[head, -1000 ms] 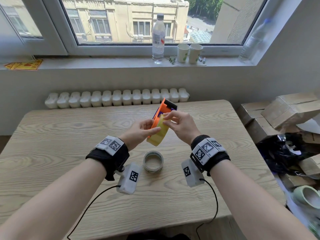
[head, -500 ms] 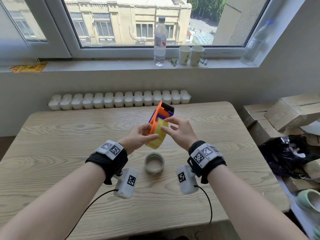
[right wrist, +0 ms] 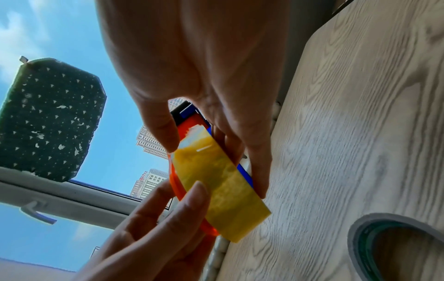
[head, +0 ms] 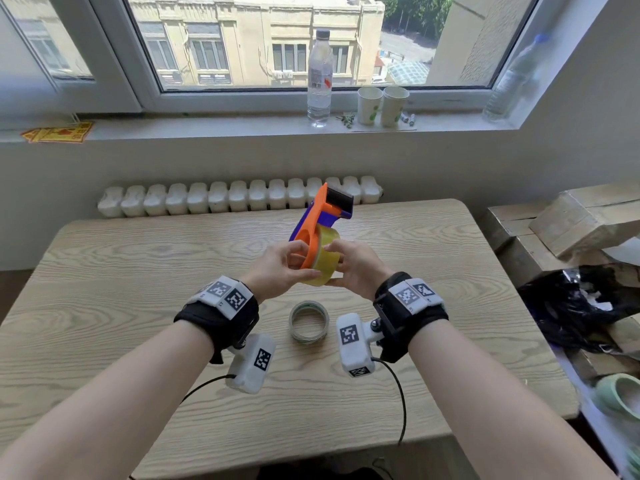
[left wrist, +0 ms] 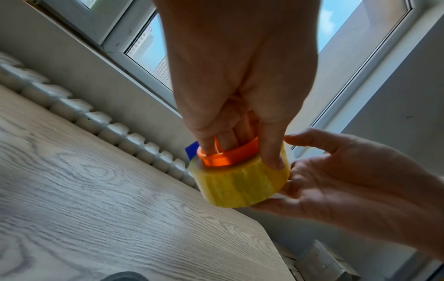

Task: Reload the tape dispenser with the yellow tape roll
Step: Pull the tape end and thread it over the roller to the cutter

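While both my hands hold the yellow tape roll [head: 323, 259] on the tape dispenser [head: 320, 220] above the counter [head: 138, 271], left hand [head: 277, 268] fingers hooked in the hub, right hand [head: 356, 268] cupping, uneven pressure may jam it askew.

Above the wooden table [head: 138, 306], both hands hold the orange tape dispenser [head: 320, 220] with the yellow tape roll [head: 325, 258]. A spent grey tape core [head: 309, 321] lies on the table beneath them. Cardboard boxes [head: 571, 220] stand right of the table.

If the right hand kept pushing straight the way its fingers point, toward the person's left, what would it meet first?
The right hand already touches the yellow tape roll, so it would press that further onto the tape dispenser's orange hub; beyond lies the left hand. How far the roll is seated is unclear.
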Available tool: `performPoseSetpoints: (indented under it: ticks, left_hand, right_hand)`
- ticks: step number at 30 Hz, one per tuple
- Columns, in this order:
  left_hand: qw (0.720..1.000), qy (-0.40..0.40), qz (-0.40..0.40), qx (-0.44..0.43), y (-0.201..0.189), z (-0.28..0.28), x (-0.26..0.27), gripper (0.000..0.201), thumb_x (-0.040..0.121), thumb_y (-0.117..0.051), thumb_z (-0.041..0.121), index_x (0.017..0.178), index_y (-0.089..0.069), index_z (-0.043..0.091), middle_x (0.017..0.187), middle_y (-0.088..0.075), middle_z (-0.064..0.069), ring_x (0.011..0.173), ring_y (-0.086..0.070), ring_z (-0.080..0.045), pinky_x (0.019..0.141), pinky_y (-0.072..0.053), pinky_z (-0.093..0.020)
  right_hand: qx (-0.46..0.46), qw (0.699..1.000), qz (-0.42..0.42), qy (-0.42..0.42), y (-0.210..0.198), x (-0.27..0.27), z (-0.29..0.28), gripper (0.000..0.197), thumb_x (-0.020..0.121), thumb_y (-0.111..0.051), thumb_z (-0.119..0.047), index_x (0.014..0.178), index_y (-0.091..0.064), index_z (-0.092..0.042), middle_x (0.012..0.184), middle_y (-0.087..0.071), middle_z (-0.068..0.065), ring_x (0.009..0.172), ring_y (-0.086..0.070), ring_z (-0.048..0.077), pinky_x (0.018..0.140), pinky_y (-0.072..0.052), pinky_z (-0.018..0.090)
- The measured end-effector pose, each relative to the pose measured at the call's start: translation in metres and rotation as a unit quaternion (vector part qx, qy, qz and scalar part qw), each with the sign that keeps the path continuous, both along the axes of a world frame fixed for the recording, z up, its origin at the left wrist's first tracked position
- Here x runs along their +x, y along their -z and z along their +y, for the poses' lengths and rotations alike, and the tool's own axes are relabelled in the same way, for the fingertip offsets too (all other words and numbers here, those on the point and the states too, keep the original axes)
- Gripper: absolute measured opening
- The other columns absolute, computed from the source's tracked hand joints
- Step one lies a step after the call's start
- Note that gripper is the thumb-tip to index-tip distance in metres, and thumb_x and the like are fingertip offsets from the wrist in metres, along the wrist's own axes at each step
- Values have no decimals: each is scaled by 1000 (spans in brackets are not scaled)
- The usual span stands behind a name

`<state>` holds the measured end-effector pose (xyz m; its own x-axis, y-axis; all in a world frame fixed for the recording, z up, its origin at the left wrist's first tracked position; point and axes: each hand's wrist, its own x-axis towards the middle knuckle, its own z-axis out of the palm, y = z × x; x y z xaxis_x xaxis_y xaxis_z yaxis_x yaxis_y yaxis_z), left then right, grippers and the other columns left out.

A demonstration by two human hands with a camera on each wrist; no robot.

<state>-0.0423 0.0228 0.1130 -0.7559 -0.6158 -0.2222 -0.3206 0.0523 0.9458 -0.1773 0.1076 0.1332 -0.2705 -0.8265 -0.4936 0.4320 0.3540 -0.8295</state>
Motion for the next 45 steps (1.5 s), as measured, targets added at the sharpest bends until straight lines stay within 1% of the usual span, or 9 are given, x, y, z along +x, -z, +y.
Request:
performPoseSetpoints:
  ticks: [7, 11, 13, 18, 27, 32, 35, 40, 45]
  left_hand:
    - [1000, 4, 7, -27, 2, 3, 0, 24, 76, -73, 8, 98, -67, 13, 102, -73, -15, 94, -71, -22, 88, -55, -38]
    - [1000, -2, 11, -18, -4, 2, 0, 30, 78, -71, 6, 107, -64, 6, 107, -71, -16, 98, -68, -23, 87, -54, -31]
    - [1000, 5, 18, -10, -6, 2, 0, 31, 78, -70, 4, 109, -63, 6, 107, -70, -15, 96, -69, -20, 86, -54, -28]
    - [999, 16, 30, -5, -6, 4, 0, 31, 79, -68, 2, 109, -62, 5, 101, -70, -10, 79, -70, 1, 75, -55, -16]
    - [999, 14, 50, 13, 0, 2, 5, 32, 78, -68, -2, 109, -62, 2, 98, -69, -12, 78, -70, 0, 73, -55, -18]
    - [999, 17, 47, 21, -2, -1, 6, 35, 79, -68, -1, 113, -62, 2, 100, -69, -11, 79, -69, -1, 75, -55, -18]
    - [998, 30, 48, 23, -4, 0, 7, 32, 79, -67, 1, 110, -63, 7, 100, -70, -8, 83, -69, -1, 77, -55, -17]
    - [997, 25, 58, 45, 0, 1, 10, 31, 80, -68, 3, 111, -65, 6, 108, -70, -13, 97, -69, -18, 86, -55, -29]
    - [996, 29, 54, 58, -2, 1, 10, 34, 81, -67, 4, 115, -63, 3, 111, -69, -17, 99, -68, -22, 82, -55, -24]
  right_hand:
    - [2, 999, 2, 39, 9, 8, 0, 27, 72, -33, 19, 77, -53, 1, 79, -54, 17, 86, -55, 33, 75, -50, 48]
    - [-20, 999, -46, 4, 3, 5, 7, 20, 88, -52, -10, 104, -61, -3, 96, -62, 14, 92, -59, 27, 80, -51, 44]
    - [-17, 1000, -23, 6, 2, 2, 6, 36, 89, -58, -25, 116, -59, -1, 105, -64, 15, 99, -60, 27, 83, -51, 45]
    - [-24, 1000, -19, 6, 2, 0, 8, 42, 91, -57, -21, 124, -53, 4, 118, -60, 22, 108, -58, 33, 87, -51, 48]
    - [-39, 998, -51, -27, -1, -1, 12, 36, 95, -46, -11, 126, -48, 6, 113, -59, 20, 99, -59, 30, 92, -46, 49]
    - [-24, 999, -31, 12, 0, 4, 4, 43, 90, -56, -34, 118, -58, -2, 101, -66, 13, 94, -63, 27, 85, -52, 44]
    - [-30, 999, -15, 19, 3, 4, 2, 30, 91, -56, -27, 102, -60, 0, 97, -67, 14, 87, -65, 25, 85, -52, 41]
    - [-43, 998, -56, 3, 4, 0, 3, 34, 92, -54, -19, 111, -56, 8, 98, -67, 16, 79, -69, 21, 78, -56, 33]
    - [-51, 995, -84, -15, 1, -4, 5, 21, 93, -52, -13, 102, -58, 5, 93, -68, 17, 75, -72, 19, 73, -59, 30]
